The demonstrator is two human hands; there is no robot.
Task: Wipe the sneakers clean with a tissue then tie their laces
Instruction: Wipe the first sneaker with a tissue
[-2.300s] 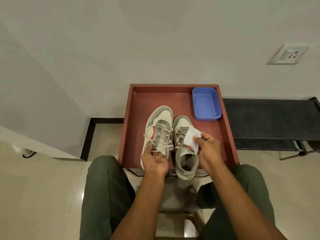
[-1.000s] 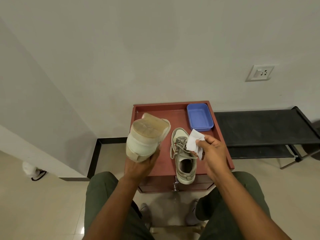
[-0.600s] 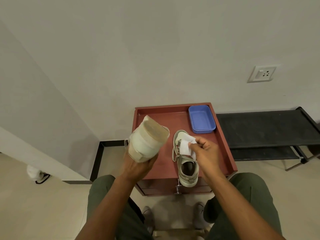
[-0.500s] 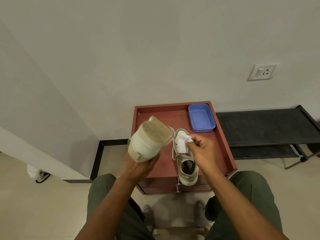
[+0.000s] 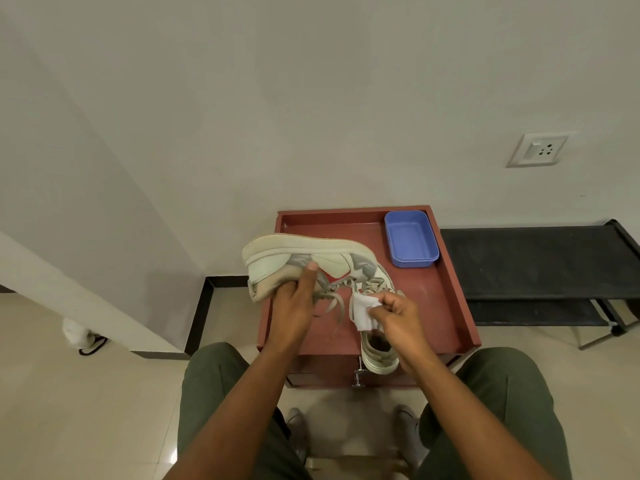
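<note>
My left hand (image 5: pixel 294 299) grips a white and grey sneaker (image 5: pixel 332 259) by its heel opening, lifted above the red-brown table (image 5: pixel 446 299). The shoe lies on its side with the sole upward and toe pointing right, loose laces dangling. My right hand (image 5: pixel 398 315) pinches a crumpled white tissue (image 5: pixel 363 311) just below the lifted shoe's toe. The second sneaker (image 5: pixel 379 351) stands on the table under my right hand, heel toward me, mostly hidden by hand and tissue.
A blue plastic tray (image 5: pixel 410 239) sits in the table's far right corner. A black low rack (image 5: pixel 540 268) stands to the right against the white wall. My green-trousered knees flank the table's front edge, feet on the tiled floor.
My left hand has turned the lifted sneaker from sole-facing-me to sideways, toe to the right. My right hand with the tissue moved slightly left, closer under the shoe.
</note>
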